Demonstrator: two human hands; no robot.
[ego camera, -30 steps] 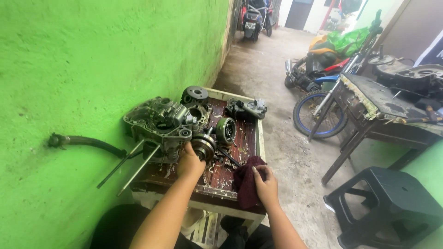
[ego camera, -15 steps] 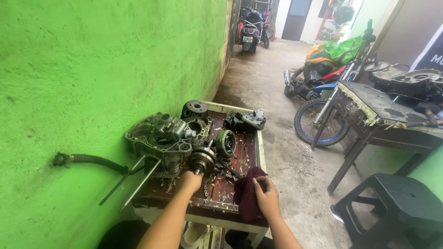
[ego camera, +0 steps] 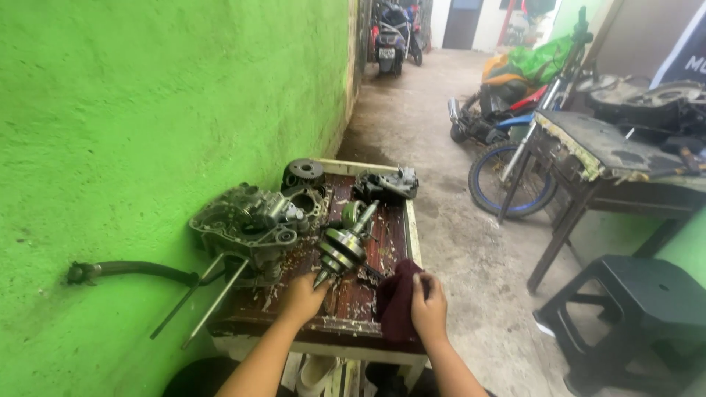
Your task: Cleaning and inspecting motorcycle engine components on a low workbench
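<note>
While my left hand (ego camera: 301,298) clamps its fingers on the crankshaft (ego camera: 343,248), I'd steady it upright; right hand (ego camera: 429,309), at three o'clock, grips the maroon rag (ego camera: 398,303).

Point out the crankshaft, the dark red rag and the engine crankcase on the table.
crankshaft (ego camera: 343,250), head view, on the round flywheel web.
dark red rag (ego camera: 398,303), head view, on the bunched cloth left of the right hand (ego camera: 430,309).
engine crankcase (ego camera: 246,220), head view, on the grey casting's upper face.

- Left hand (ego camera: 300,296) grips the crankshaft (ego camera: 343,248) near the tabletop (ego camera: 382,345) front edge.
- Right hand (ego camera: 429,307) holds a maroon rag (ego camera: 398,303) at the front right corner.
</note>
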